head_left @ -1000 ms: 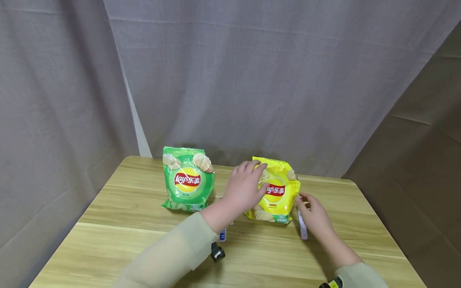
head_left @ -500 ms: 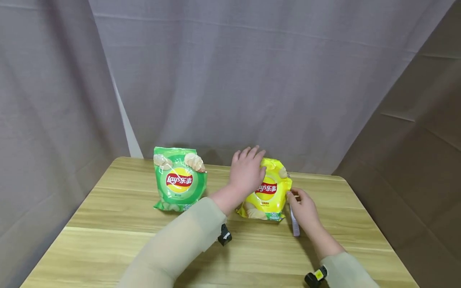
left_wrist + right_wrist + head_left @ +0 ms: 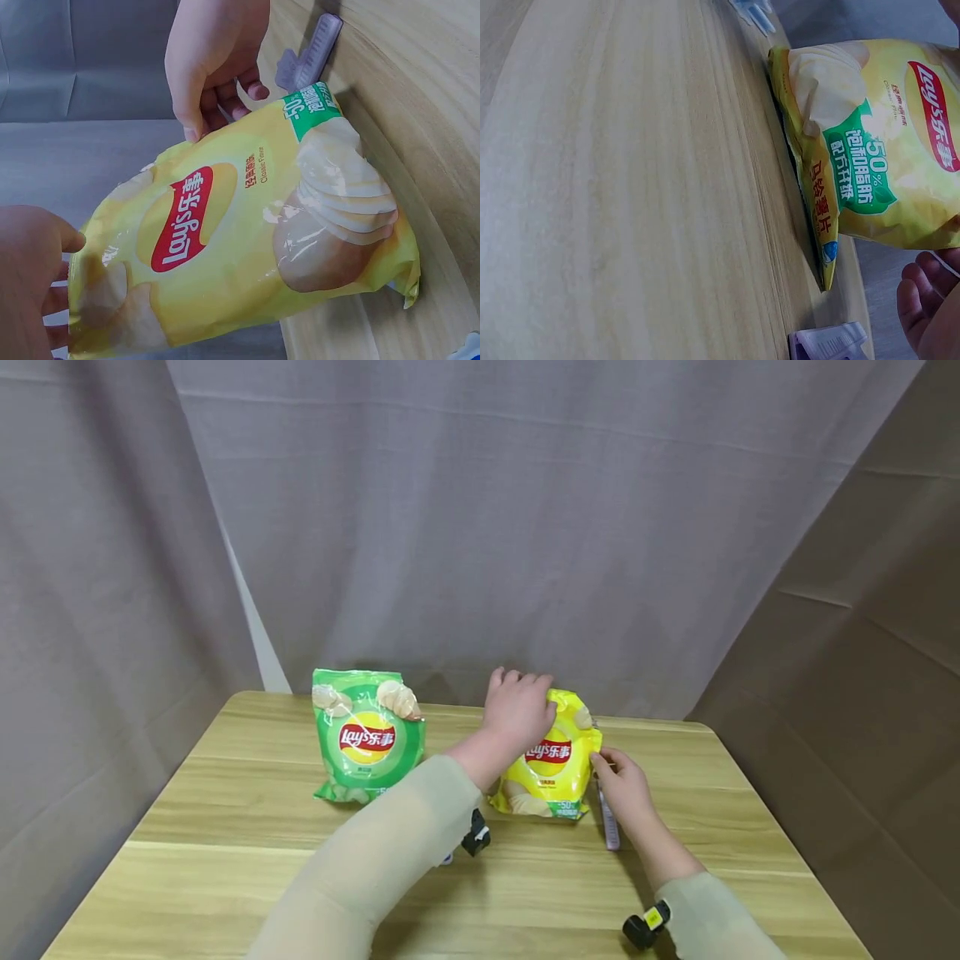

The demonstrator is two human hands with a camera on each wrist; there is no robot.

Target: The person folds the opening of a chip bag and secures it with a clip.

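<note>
A yellow Lay's chip bag (image 3: 557, 777) stands upright on the table, its printed front showing. At its upper left corner my left hand (image 3: 519, 714) grips the top edge, thumb in front and fingers partly hidden behind. My right hand (image 3: 628, 787) pinches the right side edge, with the thumb on the front and the other fingers curled behind it. In the left wrist view, the left hand (image 3: 28, 274) and right hand (image 3: 217, 67) hold opposite parts of the bag. A lavender ribbed clip (image 3: 610, 822) lies beneath the right hand.
A green Lay's bag (image 3: 363, 768) stands to the left, partly covered by the left sleeve. A blue and white plastic piece (image 3: 754, 13) lies beyond the yellow bag in the right wrist view. Grey curtain (image 3: 480, 527) hangs right behind the wooden table (image 3: 247, 793).
My left hand has gone from in front of the yellow bag to its upper left corner and now grips it. The right hand stays at the side edge. The head view has shifted slightly.
</note>
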